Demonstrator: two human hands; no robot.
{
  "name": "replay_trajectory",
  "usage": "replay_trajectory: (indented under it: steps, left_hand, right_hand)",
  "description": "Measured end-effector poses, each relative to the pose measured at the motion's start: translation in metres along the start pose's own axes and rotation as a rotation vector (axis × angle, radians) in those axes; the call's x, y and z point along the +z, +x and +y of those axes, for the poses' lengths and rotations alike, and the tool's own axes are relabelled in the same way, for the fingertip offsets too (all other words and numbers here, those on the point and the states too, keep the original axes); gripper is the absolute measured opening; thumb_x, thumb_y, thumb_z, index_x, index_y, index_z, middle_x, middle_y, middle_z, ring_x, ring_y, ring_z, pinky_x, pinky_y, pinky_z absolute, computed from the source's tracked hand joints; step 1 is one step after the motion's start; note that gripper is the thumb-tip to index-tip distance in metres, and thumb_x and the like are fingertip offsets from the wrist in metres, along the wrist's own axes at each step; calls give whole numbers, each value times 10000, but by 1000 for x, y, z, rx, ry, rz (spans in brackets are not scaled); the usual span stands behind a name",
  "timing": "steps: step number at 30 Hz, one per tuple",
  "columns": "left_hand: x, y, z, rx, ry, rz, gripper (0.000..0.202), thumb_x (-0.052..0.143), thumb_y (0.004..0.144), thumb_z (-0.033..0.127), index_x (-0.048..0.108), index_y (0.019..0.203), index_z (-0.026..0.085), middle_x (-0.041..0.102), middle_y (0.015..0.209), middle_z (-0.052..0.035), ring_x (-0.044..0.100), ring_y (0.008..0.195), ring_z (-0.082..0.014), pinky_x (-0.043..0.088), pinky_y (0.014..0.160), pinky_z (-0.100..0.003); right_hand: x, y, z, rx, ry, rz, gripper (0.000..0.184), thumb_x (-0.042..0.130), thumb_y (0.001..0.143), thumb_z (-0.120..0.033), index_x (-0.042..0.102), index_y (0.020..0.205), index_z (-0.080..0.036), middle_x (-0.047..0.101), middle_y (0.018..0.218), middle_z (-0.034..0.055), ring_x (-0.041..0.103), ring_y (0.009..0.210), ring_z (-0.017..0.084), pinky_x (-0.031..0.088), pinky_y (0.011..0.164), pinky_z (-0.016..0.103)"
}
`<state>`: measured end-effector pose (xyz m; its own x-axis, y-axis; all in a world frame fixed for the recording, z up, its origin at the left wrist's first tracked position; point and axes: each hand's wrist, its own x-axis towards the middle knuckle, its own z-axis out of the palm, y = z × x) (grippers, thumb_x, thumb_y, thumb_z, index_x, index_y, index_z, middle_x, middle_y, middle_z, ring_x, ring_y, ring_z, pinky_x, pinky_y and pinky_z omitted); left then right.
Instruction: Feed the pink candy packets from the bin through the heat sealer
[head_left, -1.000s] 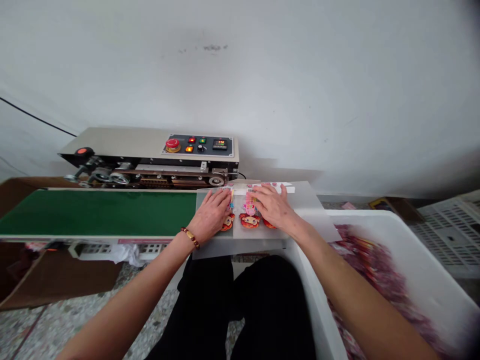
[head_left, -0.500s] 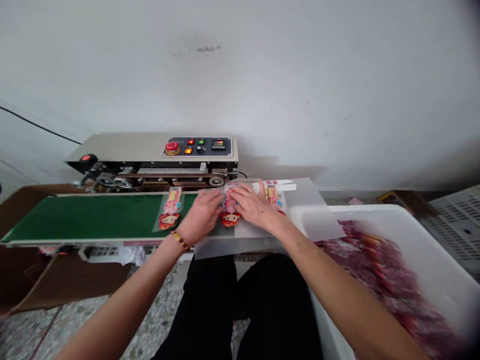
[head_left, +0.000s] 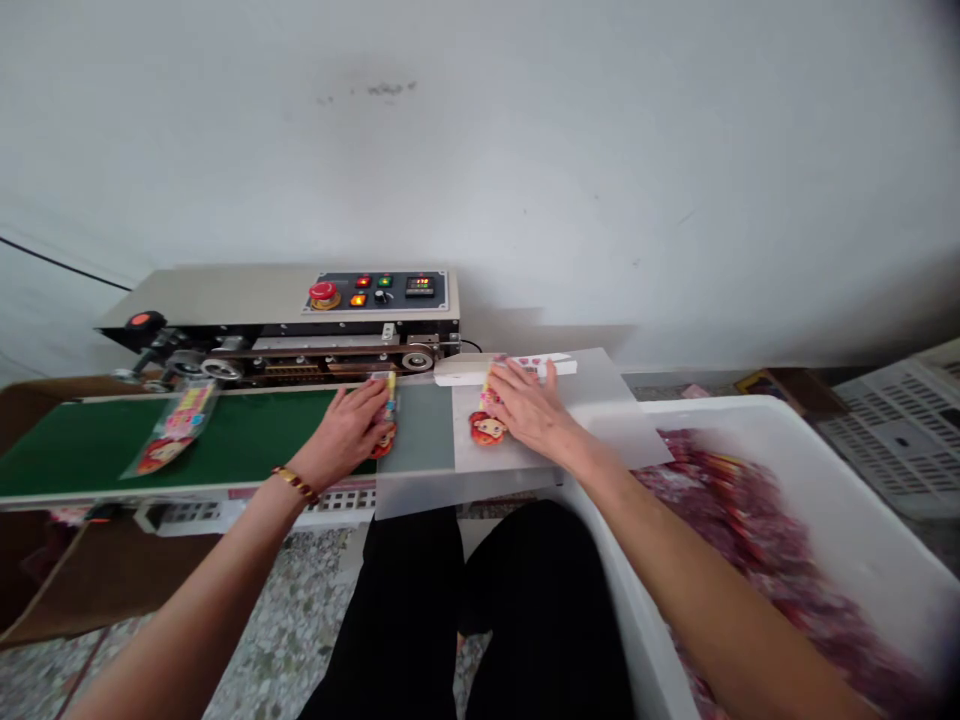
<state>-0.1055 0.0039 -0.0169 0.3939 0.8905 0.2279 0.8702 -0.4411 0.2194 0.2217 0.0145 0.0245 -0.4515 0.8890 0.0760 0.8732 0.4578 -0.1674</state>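
Observation:
My left hand [head_left: 343, 432] lies over the left side of a clear packet [head_left: 387, 420] with a red-haired cartoon head, its fingers stretched out and partly hiding it. That packet rests across the right end of the green conveyor belt [head_left: 262, 430] and a translucent sheet [head_left: 420, 440]. On the white part of the sheeting, my right hand [head_left: 531, 405] rests with spread fingers on a similar packet [head_left: 487, 428], covering its right side. Farther left, a third packet [head_left: 174, 428] lies tilted on the belt, its top edge at the sealing machine's [head_left: 300, 345] rollers.
A white tub [head_left: 757, 415] with many pink-red packets stands at my right. The machine's control panel [head_left: 382, 292] has lit buttons and a red knob. A white strip [head_left: 472, 372] lies along the sheet's back edge. A cardboard box [head_left: 112, 575] sits below the belt at left.
The packet on the belt has travelled left. My left hand has moved left with the middle packet. The right-hand packet now lies farther left, under my right hand.

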Motion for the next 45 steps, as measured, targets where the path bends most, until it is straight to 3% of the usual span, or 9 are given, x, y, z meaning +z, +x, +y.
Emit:
replay_trajectory:
  steps: [4, 9, 13, 19, 27, 30, 33, 38, 45]
  left_hand:
    - [-7, -5, -8, -56, 82, 136, 342, 463, 978, 353, 545, 1309, 373, 639, 1416, -34, 588, 1332, -283, 227, 1226, -694]
    - [6, 24, 63, 126, -73, 97, 355, 384, 1026, 305, 542, 1343, 303, 650, 1392, -61, 581, 1341, -231, 320, 1257, -536]
    - [23, 46, 108, 158, -87, -4, 406, 444, 1008, 272, 514, 1388, 148, 523, 1522, -167, 464, 1447, -289, 365, 1220, -547]
    - [21, 39, 79, 101, -90, -42, 436, 482, 985, 272, 518, 1403, 154, 465, 1571, -167, 407, 1485, -314, 313, 1235, -585]
    - [-7, 3, 17, -102, 28, -15, 375, 469, 975, 324, 574, 1318, 214, 534, 1527, -123, 477, 1436, -316, 220, 1249, -637]
    - [-9, 6, 27, -165, 58, 72, 341, 452, 980, 314, 601, 1275, 231, 602, 1456, -118, 524, 1397, -325, 167, 1261, -644]
    - [2, 23, 66, 9, -46, 42, 366, 388, 1017, 289, 590, 1308, 199, 635, 1413, -128, 555, 1371, -257, 236, 1274, -544]
    - [22, 46, 115, 118, -97, -23, 449, 467, 996, 289, 528, 1416, 143, 494, 1547, -179, 426, 1473, -285, 293, 1243, -562]
    - [6, 32, 52, 110, -93, -81, 458, 450, 982, 357, 571, 1379, 164, 517, 1531, -166, 457, 1448, -296, 308, 1227, -573]
  right_hand:
    - [3, 18, -30, -104, 30, -22, 423, 362, 1050, -281, 592, 1405, -265, 522, 1547, 86, 378, 1483, 308, 138, 1216, 703]
    - [0, 16, -29, -105, 86, -44, 449, 373, 1040, -255, 550, 1452, -255, 507, 1560, 86, 391, 1478, 304, 140, 1219, 701]
    - [-6, -5, 0, -2, 3, 29, 409, 384, 1021, -229, 639, 1340, -246, 554, 1517, 102, 436, 1438, 334, 119, 1180, 752]
    - [-4, -34, 31, 115, -58, -19, 495, 328, 1033, -305, 538, 1468, -197, 462, 1588, 125, 353, 1488, 382, 155, 1155, 786]
    - [16, -6, -28, -18, 38, 7, 458, 346, 1043, -278, 541, 1454, -226, 463, 1591, 92, 378, 1475, 343, 88, 1189, 781]
    - [21, 7, -46, -47, 111, 48, 438, 370, 1039, -254, 558, 1434, -230, 494, 1569, 85, 395, 1466, 320, 61, 1207, 757]
    - [19, 8, -44, -12, 165, 64, 459, 375, 1031, -235, 533, 1462, -243, 511, 1555, 88, 397, 1470, 312, 71, 1207, 747]
    - [8, -39, 2, 83, 122, 118, 417, 408, 1007, -234, 613, 1371, -247, 555, 1514, 112, 450, 1436, 321, 116, 1197, 722]
    - [15, -172, 52, 252, 86, 292, 370, 407, 1026, -355, 649, 1296, -283, 651, 1400, 102, 529, 1360, 303, 200, 1183, 653]
